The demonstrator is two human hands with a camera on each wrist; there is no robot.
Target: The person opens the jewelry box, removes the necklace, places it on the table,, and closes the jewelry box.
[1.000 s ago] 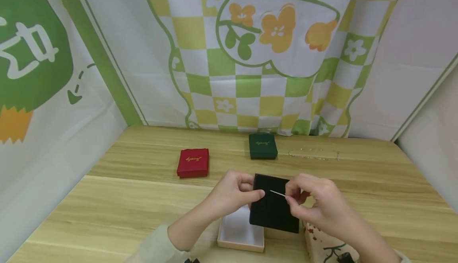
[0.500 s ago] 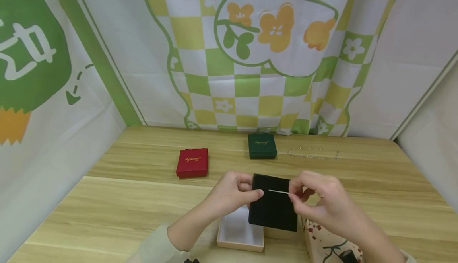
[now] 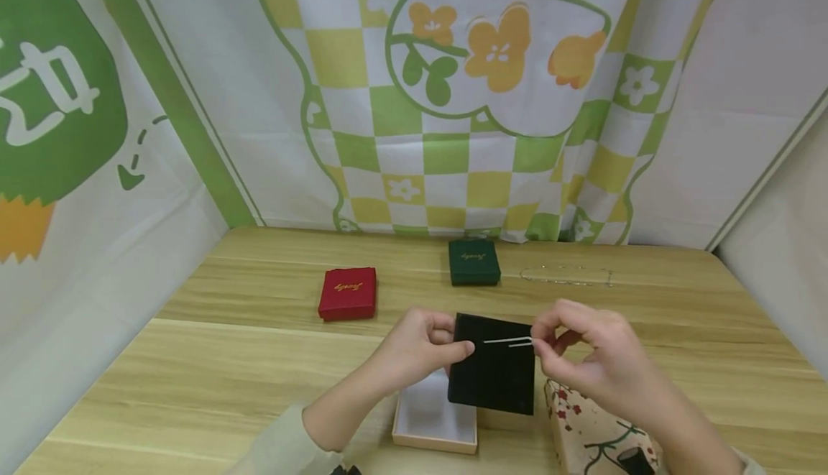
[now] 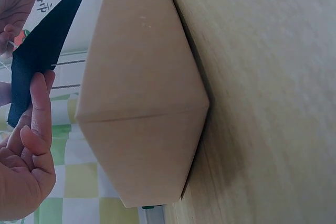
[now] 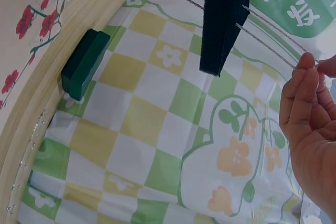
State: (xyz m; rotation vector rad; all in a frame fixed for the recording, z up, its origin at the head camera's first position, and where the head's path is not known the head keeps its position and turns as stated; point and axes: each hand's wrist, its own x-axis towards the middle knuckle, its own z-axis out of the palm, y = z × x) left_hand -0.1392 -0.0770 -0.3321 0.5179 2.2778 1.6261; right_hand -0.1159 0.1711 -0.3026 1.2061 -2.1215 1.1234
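My left hand (image 3: 420, 349) holds a square black jewelry-box pad (image 3: 491, 381) by its left edge, thumb on its face. A thin silver necklace chain (image 3: 507, 340) lies across the pad's upper part. My right hand (image 3: 591, 353) pinches the chain between thumb and fingers just past the pad's right edge. In the right wrist view, two chain strands (image 5: 268, 45) stretch taut from the pad (image 5: 223, 24) to those fingertips. More chain leaves the pad's other side, and two strands (image 4: 68, 63) show there in the left wrist view.
Below the pad sits an open tan box (image 3: 436, 444) with a white inside. A floral-printed box lid (image 3: 601, 432) lies beside it, partly under my right forearm. Farther back are a red box (image 3: 348, 294), a green box (image 3: 474, 262) and another necklace (image 3: 566, 282) laid on the table.
My right hand has moved right, from over the pad to just beyond its edge, drawing the chain along. A second strand now shows on the pad's face. The left hand barely moves.
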